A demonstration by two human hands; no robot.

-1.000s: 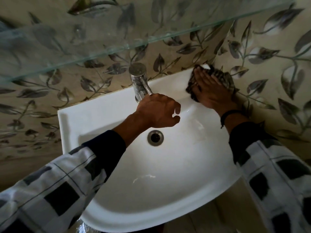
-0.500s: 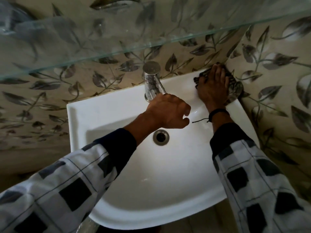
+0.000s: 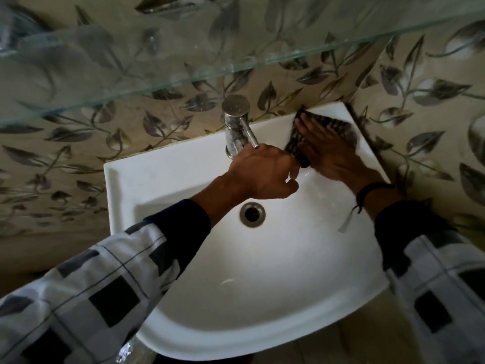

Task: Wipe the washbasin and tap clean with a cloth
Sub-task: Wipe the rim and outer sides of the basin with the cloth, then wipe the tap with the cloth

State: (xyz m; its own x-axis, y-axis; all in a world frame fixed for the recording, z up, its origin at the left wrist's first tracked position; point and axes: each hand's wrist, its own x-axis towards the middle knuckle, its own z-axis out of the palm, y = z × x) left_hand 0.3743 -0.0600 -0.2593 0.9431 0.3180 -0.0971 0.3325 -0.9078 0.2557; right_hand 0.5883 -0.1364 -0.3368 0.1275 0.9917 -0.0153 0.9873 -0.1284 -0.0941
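The cloth (image 3: 334, 124), dark and striped, lies on the rear ledge of the washbasin (image 3: 157, 177), to the right of the tap (image 3: 236, 127), near the rear right corner. The right hand (image 3: 330, 153) lies flat on the cloth, fingers straight, pressing it onto the ledge; the cloth shows beyond the fingertips and beside the thumb. The left hand (image 3: 262, 174) is positioned directly below the tap spout, touching its tip, fingers clenched into a loose fist with nothing visible inside.
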